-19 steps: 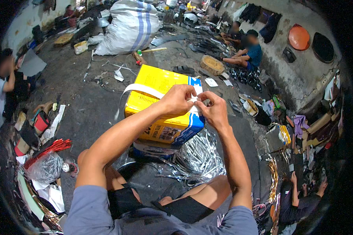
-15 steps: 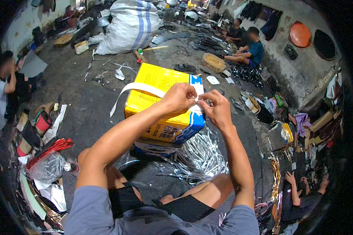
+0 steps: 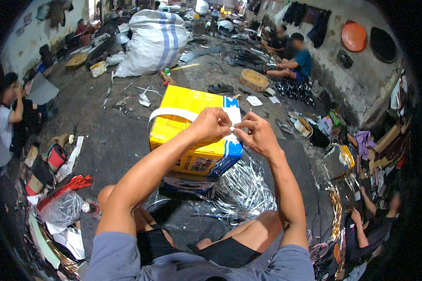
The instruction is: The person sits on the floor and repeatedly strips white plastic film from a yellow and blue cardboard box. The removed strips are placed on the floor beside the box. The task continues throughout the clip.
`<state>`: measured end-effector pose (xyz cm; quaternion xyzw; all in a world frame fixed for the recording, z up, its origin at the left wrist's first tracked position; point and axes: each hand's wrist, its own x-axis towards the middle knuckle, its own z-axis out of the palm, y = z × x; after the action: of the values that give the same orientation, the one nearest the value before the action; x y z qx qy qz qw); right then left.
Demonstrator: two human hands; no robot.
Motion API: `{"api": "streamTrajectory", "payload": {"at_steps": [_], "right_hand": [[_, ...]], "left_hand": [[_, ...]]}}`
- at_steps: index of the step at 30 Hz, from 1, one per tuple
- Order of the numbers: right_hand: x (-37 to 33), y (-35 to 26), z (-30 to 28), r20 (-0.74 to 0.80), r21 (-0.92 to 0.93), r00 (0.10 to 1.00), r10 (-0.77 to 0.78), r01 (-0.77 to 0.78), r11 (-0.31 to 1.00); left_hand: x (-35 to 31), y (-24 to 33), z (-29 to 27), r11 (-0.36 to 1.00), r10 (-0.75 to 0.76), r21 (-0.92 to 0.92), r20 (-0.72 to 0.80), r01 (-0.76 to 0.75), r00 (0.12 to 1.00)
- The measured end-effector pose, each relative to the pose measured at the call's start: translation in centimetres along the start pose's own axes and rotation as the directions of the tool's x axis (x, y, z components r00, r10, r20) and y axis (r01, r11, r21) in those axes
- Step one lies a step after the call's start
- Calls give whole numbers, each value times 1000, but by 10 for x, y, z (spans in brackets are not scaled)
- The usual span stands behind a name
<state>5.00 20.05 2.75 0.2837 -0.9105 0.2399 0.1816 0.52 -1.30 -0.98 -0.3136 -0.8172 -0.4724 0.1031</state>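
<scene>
A white strip (image 3: 173, 111) arches across a yellow and blue box (image 3: 183, 99), its loose end hanging at the left side of the box. My left hand (image 3: 211, 124) is closed in a pinch on the strip near the blue end of the box top. Facing it, my right hand (image 3: 258, 136) pinches the same strip, with fingertips almost touching those of the left. A small white bit shows between the fingertips; its exact fold or shape is hidden. White material also lies on the blue end, under the fingers. The box rests on another blue-and-white object (image 3: 187, 185).
Silver strips (image 3: 244, 192) lie heaped beside the box, before my bent legs. A large white sack (image 3: 150, 44) stands beyond. Co-workers sit at the left, far right and lower right. Red strips (image 3: 65, 189) and a clear bag (image 3: 61, 208) lie left; gold strips (image 3: 335, 210) lie right.
My hands and the box sit slightly lower in view. The strip's loose end hangs closer to the box. The lower-right co-worker's arms have shifted, and the head now shows.
</scene>
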Motion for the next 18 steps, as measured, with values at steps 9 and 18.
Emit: {"api": "streamTrajectory", "payload": {"at_steps": [9,18], "right_hand": [[-2,0,14,-133,93,990,49,-37,995],[-8,26,59,-111,651,866,487,-307,694]], "left_hand": [[2,-5,-2,997,-47,-62,22,49,999],[5,-2,5,999,-10,47,-74,14,997]]}}
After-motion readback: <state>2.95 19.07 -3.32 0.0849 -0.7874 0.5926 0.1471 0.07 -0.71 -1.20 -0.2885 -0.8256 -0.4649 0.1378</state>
